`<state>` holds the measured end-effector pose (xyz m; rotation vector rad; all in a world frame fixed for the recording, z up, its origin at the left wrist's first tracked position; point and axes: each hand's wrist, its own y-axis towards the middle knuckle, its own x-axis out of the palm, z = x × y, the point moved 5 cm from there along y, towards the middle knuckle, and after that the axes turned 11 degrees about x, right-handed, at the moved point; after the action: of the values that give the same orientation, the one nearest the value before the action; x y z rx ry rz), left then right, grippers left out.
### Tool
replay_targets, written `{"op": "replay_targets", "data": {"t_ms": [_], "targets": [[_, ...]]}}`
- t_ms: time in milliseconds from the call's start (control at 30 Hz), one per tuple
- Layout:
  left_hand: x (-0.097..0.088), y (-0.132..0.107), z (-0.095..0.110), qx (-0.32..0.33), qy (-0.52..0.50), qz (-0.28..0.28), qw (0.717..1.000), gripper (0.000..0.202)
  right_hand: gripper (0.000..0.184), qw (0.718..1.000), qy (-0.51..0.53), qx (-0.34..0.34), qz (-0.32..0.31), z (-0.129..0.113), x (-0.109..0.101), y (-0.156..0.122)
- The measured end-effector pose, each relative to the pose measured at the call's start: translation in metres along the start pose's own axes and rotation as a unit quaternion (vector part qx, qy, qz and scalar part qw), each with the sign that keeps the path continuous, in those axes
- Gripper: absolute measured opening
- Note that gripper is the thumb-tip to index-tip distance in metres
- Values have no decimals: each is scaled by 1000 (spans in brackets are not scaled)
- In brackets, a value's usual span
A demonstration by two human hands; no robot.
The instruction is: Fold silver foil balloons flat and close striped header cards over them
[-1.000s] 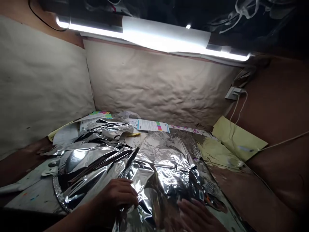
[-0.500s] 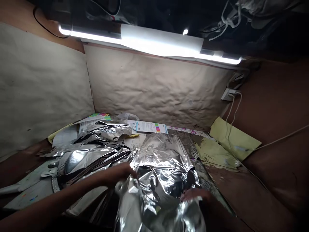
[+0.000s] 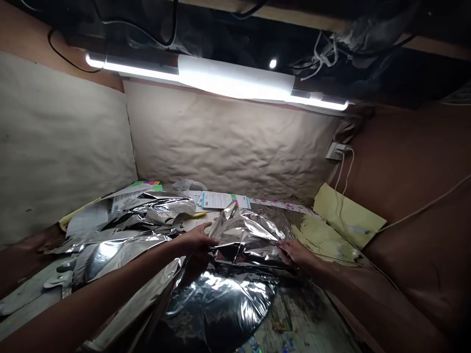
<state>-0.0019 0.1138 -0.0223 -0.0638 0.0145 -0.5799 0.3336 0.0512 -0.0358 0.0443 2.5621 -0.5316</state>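
A crumpled silver foil balloon (image 3: 243,235) lies on the worktable in front of me. My left hand (image 3: 196,239) pinches its left edge with thumb and fingers closed on the foil. At the foil's right edge my right hand (image 3: 294,252) grips it as well. The near part of the same foil (image 3: 217,304) spreads round and dark toward me. More silver foil pieces (image 3: 147,215) are heaped to the left of my left arm.
Printed cards (image 3: 222,200) and papers lie at the back against a brown-paper wall. A yellow sheet (image 3: 346,215) leans at the right under a wall socket (image 3: 335,151) with white cables. A tube light (image 3: 221,83) hangs above.
Both hands have reached forward from the near edge to the far part of the foil, carrying its edge away from me. The view has tilted up.
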Motion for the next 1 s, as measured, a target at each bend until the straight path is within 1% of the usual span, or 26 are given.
{"op": "replay_targets", "data": {"t_ms": [100, 200, 300, 367, 500, 567, 633, 700, 733, 767, 800, 867, 900, 933, 1000], "targets": [[2, -6, -9, 14, -12, 11, 1000, 133, 46, 999, -9, -10, 29, 3, -7, 11], [6, -11, -11, 46, -15, 31, 998, 145, 45, 999, -17, -12, 42, 6, -11, 18], [14, -16, -6, 48, -39, 16, 998, 139, 42, 998, -15, -24, 64, 6, -15, 18], [21, -18, 1, 51, -26, 12, 998, 134, 42, 997, -10, -31, 75, 6, -15, 14], [28, -16, 14, 95, 50, 85, 990, 129, 50, 996, 11, -41, 77, 1, -13, 1], [29, -12, 21, 126, 65, 99, 985, 124, 53, 995, 27, -50, 79, -5, -17, -6], [27, -9, 28, 146, 62, 78, 984, 120, 55, 994, 40, -58, 82, -11, -24, -12], [22, -8, 34, 159, 44, 42, 985, 117, 56, 994, 46, -60, 82, -14, -27, -15], [20, -9, 35, 152, 31, 20, 988, 116, 57, 994, 46, -57, 80, -12, -27, -16], [18, -11, 32, 133, 21, 1, 991, 115, 58, 995, 46, -52, 76, -10, -25, -15], [16, -14, 27, 105, 16, -6, 994, 116, 59, 996, 44, -46, 70, -5, -21, -15], [16, -22, 12, 50, 19, 3, 999, 125, 60, 997, 45, -29, 56, 5, -12, -13], [17, -25, 6, 41, 27, 16, 999, 131, 59, 997, 49, -21, 49, 10, -8, -12], [20, -29, 1, 50, 39, 28, 998, 136, 58, 998, 53, -13, 44, 14, -5, -13], [29, -32, -3, 96, 69, 46, 992, 139, 57, 997, 67, -1, 38, 17, -4, -17]]}}
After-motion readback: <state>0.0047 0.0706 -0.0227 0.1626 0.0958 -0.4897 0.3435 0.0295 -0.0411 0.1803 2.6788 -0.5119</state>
